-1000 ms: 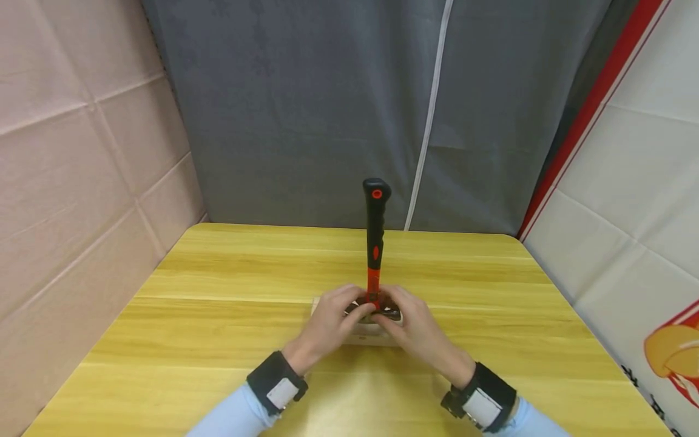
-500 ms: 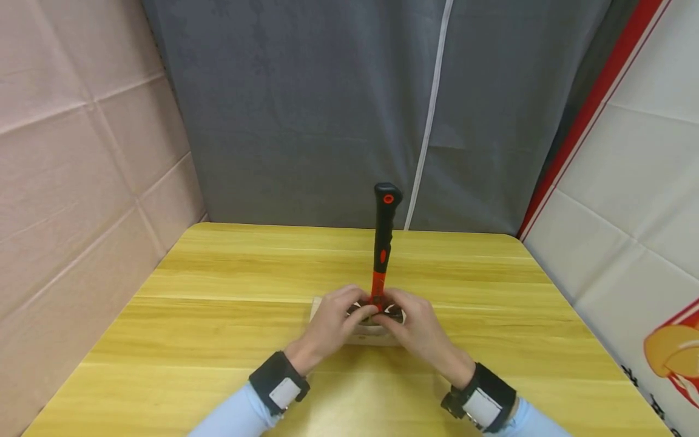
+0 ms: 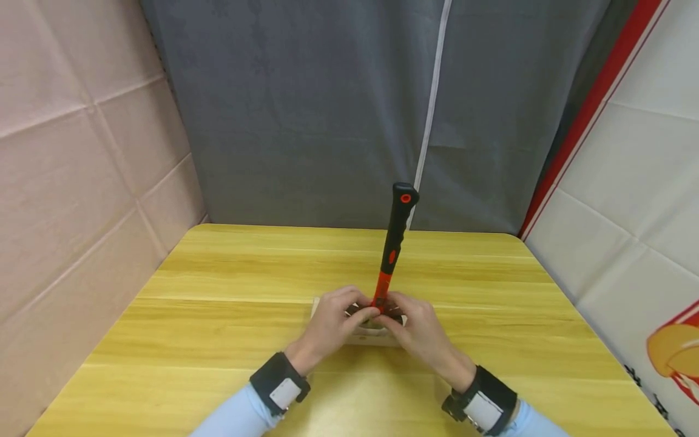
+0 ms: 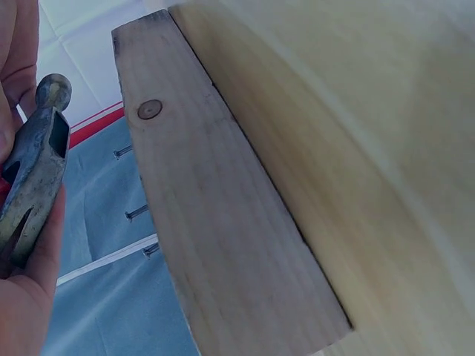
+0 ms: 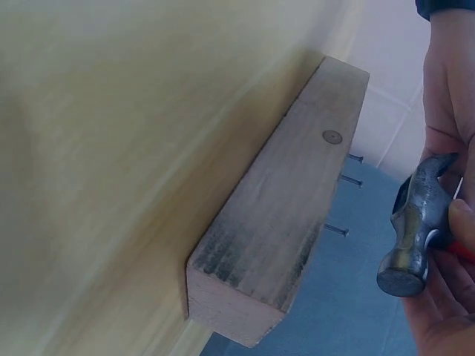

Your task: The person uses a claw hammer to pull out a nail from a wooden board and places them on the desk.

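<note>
A hammer with a red and black handle stands head down, its handle leaning up and to the right. My left hand and right hand both grip its steel head from either side. Under the head lies a pale wooden block on the yellow wooden table. Three nails stick out of the block's top face, next to the hammer head.
A grey curtain hangs behind the table's far edge. A pink panelled wall closes the left side and a white and red banner the right. Black wrist straps sit on both forearms.
The hammer handle has tipped from upright toward the right. Both hands have stayed on the head over the block.
</note>
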